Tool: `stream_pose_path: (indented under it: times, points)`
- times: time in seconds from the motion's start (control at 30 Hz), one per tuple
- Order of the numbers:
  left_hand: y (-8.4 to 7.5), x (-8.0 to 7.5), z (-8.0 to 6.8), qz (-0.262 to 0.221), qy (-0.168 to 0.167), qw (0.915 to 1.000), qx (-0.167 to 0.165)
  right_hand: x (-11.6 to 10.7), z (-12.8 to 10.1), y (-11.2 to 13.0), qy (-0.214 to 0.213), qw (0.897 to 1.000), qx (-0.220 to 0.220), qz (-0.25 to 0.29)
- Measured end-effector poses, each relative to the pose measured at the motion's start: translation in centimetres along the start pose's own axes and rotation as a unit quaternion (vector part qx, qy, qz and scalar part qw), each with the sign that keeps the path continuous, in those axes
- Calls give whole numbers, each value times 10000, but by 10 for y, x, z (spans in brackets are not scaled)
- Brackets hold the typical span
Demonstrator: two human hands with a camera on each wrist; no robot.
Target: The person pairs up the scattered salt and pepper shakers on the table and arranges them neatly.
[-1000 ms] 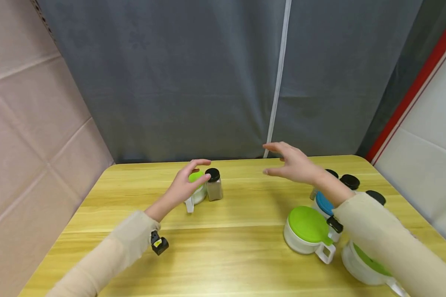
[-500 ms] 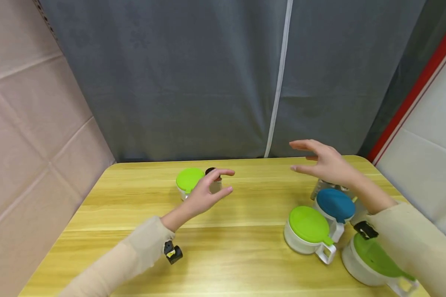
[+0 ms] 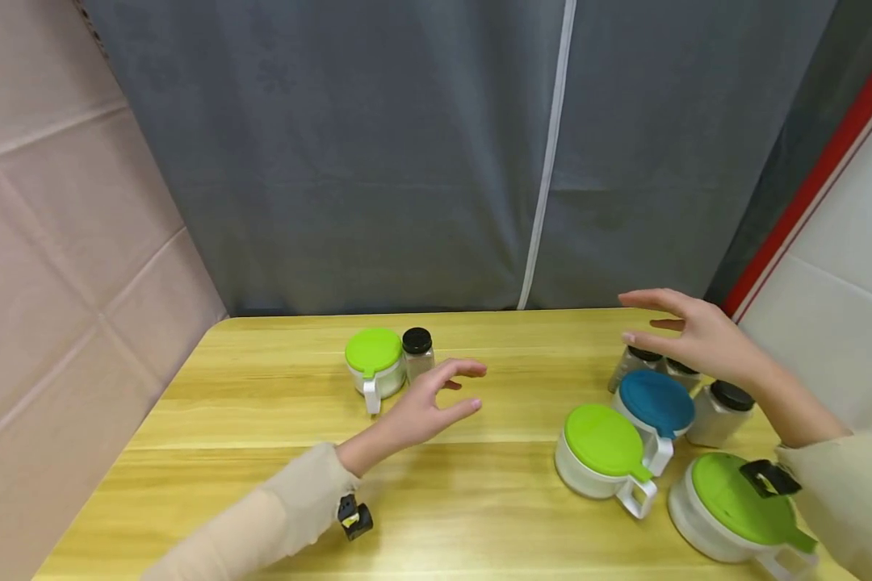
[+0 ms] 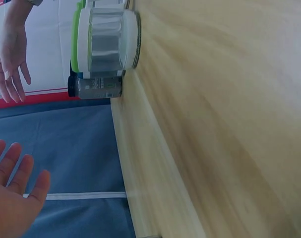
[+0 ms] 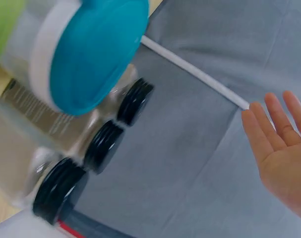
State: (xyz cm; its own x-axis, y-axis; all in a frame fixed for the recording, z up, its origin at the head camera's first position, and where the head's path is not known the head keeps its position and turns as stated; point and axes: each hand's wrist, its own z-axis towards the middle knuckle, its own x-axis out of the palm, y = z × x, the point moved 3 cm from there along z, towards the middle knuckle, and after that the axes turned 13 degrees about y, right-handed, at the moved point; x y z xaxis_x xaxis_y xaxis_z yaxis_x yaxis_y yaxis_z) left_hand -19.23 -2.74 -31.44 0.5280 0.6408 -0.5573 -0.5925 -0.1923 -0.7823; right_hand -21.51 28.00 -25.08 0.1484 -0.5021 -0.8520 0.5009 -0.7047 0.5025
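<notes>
My left hand (image 3: 436, 403) hovers open above the wooden table (image 3: 480, 500), just right of and nearer than a green-lidded white cup (image 3: 374, 367) and a black-capped spice jar (image 3: 417, 353); it holds nothing. Its fingers (image 4: 14, 193) show spread in the left wrist view. My right hand (image 3: 686, 331) floats open over a cluster of black-capped jars (image 3: 647, 363) at the table's right, touching none of them. The right wrist view shows its open palm (image 5: 284, 158) beside the blue lid (image 5: 98, 54) and black jar caps (image 5: 103, 146).
At the right stand a blue-lidded cup (image 3: 654, 403), a green-lidded cup (image 3: 605, 448) with a handle, another green-lidded cup (image 3: 734, 504) at the near corner, and a jar (image 3: 719, 411). A grey curtain (image 3: 443, 161) hangs behind the table.
My left hand let go of the green-lidded cup beside the spice jar and drew back to the right. My right hand swept right, from mid-table to above the jars.
</notes>
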Motion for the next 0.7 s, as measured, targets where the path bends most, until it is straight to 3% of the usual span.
stream_pose_path:
  times: [0.27, 0.4, 0.57, 0.7]
  points:
    - [-1, 13, 3, -171, 363, 9989, -255, -5, -18, -22, -99, 9992, -250, 284]
    - [0, 21, 6, -225, 471, 9983, -274, -8, -27, -30, -171, 9984, -30, 544]
    - [22, 39, 10, -91, 528, 9981, -307, -11, -40, -43, -128, 9966, 168, 796]
    - [36, 54, 12, 88, 782, 9963, -331, -12, -51, -56, -114, 9956, 392, 841]
